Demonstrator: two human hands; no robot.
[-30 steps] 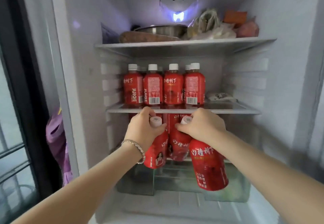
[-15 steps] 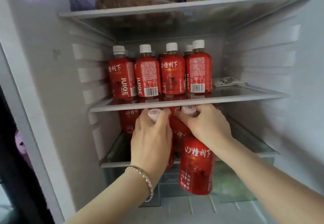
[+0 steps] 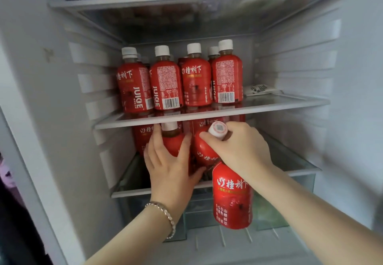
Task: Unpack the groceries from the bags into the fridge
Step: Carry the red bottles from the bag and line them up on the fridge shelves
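Roughly midway: stocked middle shelf (image 3: pixel 207 117) with bottle row (image 3: pixel 194 86); gripping upright bottle (image 3: pixel 173 143) at lower shelf (image 3: pixel 298 167) with left hand (image 3: pixel 167 171), clutching two more bottles (image 3: pixel 232 198) in right hand (image 3: pixel 240 150), yet to place; bags out of view

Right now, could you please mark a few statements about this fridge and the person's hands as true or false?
1. The left hand grips an upright red bottle below the middle shelf. True.
2. The right hand is empty. False: it holds a tilted bottle and a hanging bottle.
3. The row of bottles on the middle shelf has blue caps. False: the caps are white.
4. A white packet lies on the middle shelf, right of that row. True.
5. The bracelet is on the right wrist. False: it is on the left wrist.
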